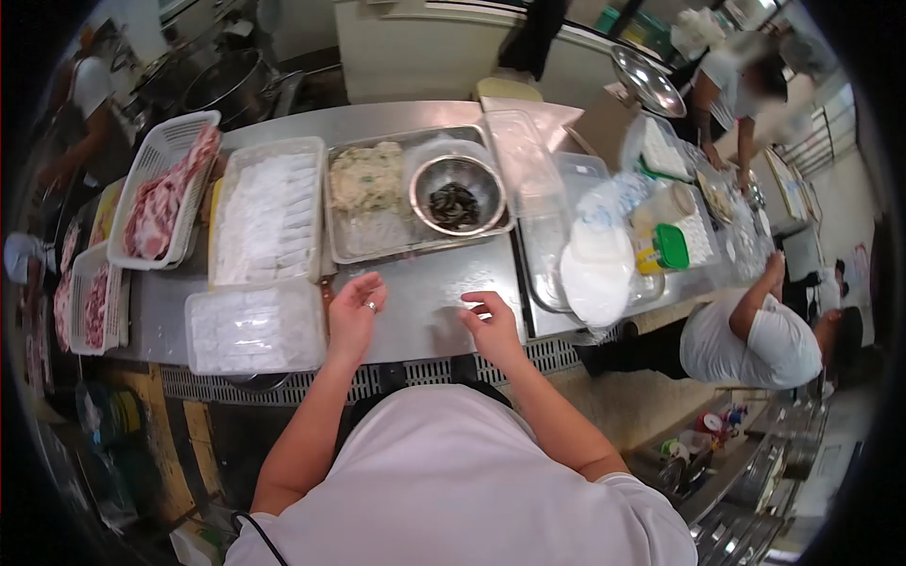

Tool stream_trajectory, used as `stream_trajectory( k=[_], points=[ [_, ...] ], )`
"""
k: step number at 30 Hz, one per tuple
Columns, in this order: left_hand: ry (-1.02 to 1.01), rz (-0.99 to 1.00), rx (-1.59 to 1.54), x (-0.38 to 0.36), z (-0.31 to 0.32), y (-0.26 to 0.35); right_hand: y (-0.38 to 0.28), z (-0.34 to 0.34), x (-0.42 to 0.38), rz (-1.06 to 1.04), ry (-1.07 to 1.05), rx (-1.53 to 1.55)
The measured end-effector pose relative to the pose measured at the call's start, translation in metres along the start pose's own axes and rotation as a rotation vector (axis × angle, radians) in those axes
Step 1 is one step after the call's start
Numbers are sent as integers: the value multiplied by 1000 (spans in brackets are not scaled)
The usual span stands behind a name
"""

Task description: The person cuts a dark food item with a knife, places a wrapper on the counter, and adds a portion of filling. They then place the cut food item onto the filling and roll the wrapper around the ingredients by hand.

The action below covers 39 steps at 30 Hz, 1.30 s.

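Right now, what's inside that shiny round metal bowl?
The metal bowl sits in a steel tray and holds a small dark pile, too blurry to name. The bowl bottom under the pile is hidden.

We see a grey steel table (pixel 434 292) at centre, with white wrappers in clear tubs (pixel 267 219) at ten o'clock and pink-and-white marbled meat in a white basket (pixel 165 189) at nine. At twelve o'clock a silver bowl (pixel 457 193) holds dark pieces beside a pale yellowish filling (pixel 366 174), and at two o'clock we see a green lid (pixel 672 245) on a yellow jar. Our shirt (pixel 453 481) at six o'clock is plain white, and the left hand (pixel 354 311) wears a silver ring.
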<state>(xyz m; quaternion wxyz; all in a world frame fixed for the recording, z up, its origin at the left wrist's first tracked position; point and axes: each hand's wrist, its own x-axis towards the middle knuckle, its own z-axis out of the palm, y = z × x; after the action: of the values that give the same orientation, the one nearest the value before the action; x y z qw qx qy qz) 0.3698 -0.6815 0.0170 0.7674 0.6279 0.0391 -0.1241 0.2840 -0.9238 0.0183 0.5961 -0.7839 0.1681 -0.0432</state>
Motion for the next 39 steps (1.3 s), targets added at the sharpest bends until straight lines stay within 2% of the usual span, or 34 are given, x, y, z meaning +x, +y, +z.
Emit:
stream_trajectory(
  k=[1,4,7,12,20,23,26,27,31,38,39],
  points=[
    [22,9,114,3,5,-5,-7,-18,-6,36,52,-23],
    [9,-48,72,10,20,-18,17,-66,-9,-45,167,-144],
    [-79,-90,41,11,43,-22,29,-96,-12,1,254,-147],
    [-72,-21,112,10,99,-22,13,-115,-8,49,195,-66],
    [-2,119,265,37,107,-41,35,-139,-2,51,167,-64],
    [-8,107,310,44,111,-37,36,-158,-9,-42,248,-191],
    [-20,84,350,39,117,-30,49,-184,-21,-94,358,-459],
    [-54,71,354,37,117,-31,47,-192,-25,-32,357,-529],
    [-145,-9,392,23,121,-44,68,-213,-25,-116,460,-767],
    [-269,-78,384,1,129,-61,94,-228,-8,133,377,-867],
    [-278,-79,382,-1,128,-62,91,-226,-9,81,399,-860]
  ],
)
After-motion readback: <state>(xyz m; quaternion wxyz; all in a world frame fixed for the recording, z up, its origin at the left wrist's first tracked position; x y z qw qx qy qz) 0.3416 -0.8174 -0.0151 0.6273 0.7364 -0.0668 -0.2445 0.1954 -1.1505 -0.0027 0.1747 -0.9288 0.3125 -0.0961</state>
